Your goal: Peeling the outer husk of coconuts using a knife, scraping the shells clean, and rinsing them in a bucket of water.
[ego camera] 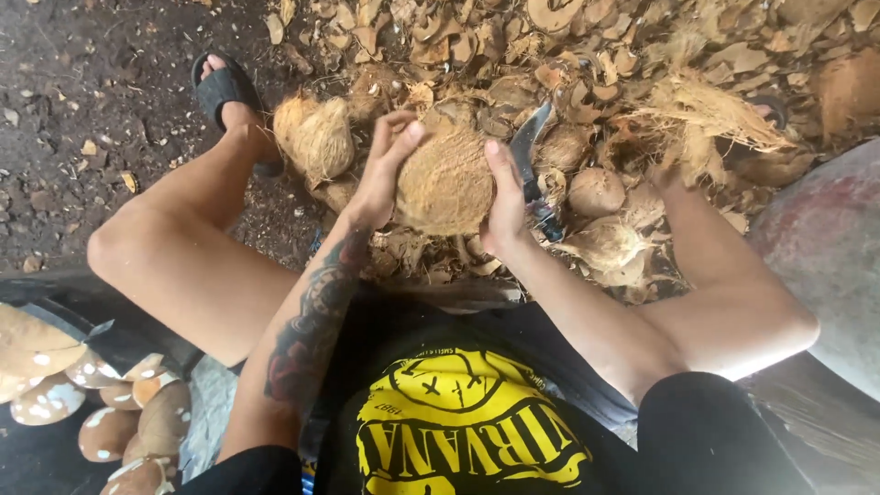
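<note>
Above scattered husks (605, 82), both hands' fingers (390, 147) clasp a coconut (446, 179); right hand (507, 206) also grips a knife (529, 156).

left hand (380, 174) cupped, right hand (506, 206) seemingly gripping

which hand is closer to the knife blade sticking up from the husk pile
Right. The right hand grips the coconut's right side, its fingers almost against the knife blade just beside it. The left hand holds the coconut's far left side, with the whole coconut between it and the blade.
</note>
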